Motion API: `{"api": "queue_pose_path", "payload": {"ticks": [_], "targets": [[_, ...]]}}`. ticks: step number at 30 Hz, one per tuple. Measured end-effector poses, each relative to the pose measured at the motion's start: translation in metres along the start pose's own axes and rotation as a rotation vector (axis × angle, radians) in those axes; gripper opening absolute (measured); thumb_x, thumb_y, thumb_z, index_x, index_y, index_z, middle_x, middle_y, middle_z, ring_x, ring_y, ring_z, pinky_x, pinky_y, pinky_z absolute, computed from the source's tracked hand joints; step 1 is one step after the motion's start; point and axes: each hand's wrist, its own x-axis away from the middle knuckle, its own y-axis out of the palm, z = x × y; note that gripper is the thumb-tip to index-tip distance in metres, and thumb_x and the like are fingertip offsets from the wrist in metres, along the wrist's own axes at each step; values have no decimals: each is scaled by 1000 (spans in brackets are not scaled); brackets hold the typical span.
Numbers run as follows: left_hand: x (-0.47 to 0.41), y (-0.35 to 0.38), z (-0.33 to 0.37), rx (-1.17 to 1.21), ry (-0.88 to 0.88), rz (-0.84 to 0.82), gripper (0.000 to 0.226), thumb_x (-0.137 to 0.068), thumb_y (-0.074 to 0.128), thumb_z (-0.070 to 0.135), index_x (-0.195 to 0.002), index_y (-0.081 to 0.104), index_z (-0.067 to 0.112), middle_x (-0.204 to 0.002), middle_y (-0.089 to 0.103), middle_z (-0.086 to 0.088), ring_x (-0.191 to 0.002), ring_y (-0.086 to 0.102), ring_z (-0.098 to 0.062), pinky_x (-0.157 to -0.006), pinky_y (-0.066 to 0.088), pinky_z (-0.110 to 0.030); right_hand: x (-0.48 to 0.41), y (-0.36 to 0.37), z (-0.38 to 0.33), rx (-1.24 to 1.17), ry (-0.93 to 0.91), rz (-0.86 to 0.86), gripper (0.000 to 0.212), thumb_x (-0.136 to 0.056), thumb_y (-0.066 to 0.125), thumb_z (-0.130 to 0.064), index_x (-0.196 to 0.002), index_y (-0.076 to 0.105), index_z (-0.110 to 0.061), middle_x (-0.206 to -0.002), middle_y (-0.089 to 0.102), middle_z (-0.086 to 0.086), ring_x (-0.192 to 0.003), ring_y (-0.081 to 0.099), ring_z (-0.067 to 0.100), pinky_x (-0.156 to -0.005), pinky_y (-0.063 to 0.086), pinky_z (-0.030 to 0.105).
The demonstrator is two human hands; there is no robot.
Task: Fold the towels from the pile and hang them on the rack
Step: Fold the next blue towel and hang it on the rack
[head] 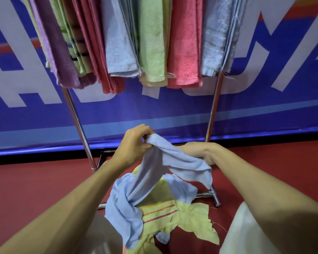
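Pale blue towel [180, 160] held up between both hands, left hand [134, 143] pinching one end, right hand [196, 153] gripping it further along; not folded yet. Rack [214, 107] above already packed with hung towels [184, 43]. Pile [182, 215] on the red floor holds a yellow and a blue one.

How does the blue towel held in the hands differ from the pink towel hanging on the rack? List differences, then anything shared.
Colour: the held blue towel is pale blue; the pink towel is coral pink. Pose: the held blue towel is bunched and twisted between the left hand and right hand; the pink towel hangs straight and folded on the rack. Shared: both look like terry cloth.
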Motion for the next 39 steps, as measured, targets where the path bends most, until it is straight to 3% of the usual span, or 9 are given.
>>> {"api": "queue_pose_path", "payload": {"ticks": [4,8,14,17,20,23,26,34,39], "targets": [[2,-5,-4,-12,19,26,24,-68,71,-4,-76,61,16,-75,59,-1,-67,54,-20,-61,40,-21,-2,3,-3,-103,-26,-86,34,-98,47,-11,-63,47,-13,-51,53,-2,-64,45,15,-56,41,21],[7,-6,-8,-53,26,-61,16,-71,74,0,-79,63,10,-78,55,-2,-67,49,-17,-60,36,-17,4,0,-12,226,-45,3,19,-91,55,-17,-73,52,-13,-69,49,2,-61,43,17,-52,37,21],[13,-4,-14,-219,-30,-508,21,-78,78,24,-85,62,12,-76,51,7,-69,47,-15,-65,36,-27,-8,-7,-1,-141,-339,484,24,-91,59,-23,-70,62,-13,-68,59,3,-66,48,12,-62,41,29],[17,-1,-14,11,-136,-630,8,-83,75,22,-83,67,19,-78,65,8,-70,59,-4,-68,47,-19,-8,-7,-1,-5,-546,675,14,-92,57,-21,-81,64,-18,-84,67,4,-77,54,15,-72,41,30],[14,5,-11,95,-238,-453,9,-91,63,13,-94,64,21,-89,66,5,-77,59,-6,-75,45,-22,-7,-5,-4,59,-717,627,11,-91,58,-15,-81,63,-17,-83,66,-1,-84,58,21,-78,42,31],[8,7,-4,264,-375,-277,29,-99,45,8,-127,52,12,-123,57,0,-107,56,-11,-91,41,-18,-3,-3,-8,22,-849,563,16,-89,56,-17,-78,60,-28,-80,65,-7,-83,59,17,-80,45,33],[5,6,6,602,-372,-416,41,-103,36,4,-142,40,12,-139,51,0,-129,46,-9,-107,38,-24,2,-1,-14,-32,-908,488,16,-86,57,-19,-77,62,-32,-79,66,-12,-80,59,8,-80,46,28],[11,6,4,536,-413,-703,23,-97,55,16,-108,66,-1,-104,70,-12,-92,65,-13,-80,52,-23,5,-6,-11,49,-832,465,20,-84,69,-15,-74,68,-32,-80,72,-7,-83,66,12,-83,51,33],[10,2,2,370,-413,-493,18,-95,58,21,-89,61,4,-76,59,-2,-65,54,-11,-63,45,-28,3,-7,-1,52,-674,446,10,-80,76,-31,-77,67,-26,-82,70,-7,-83,63,14,-78,47,28]]}}
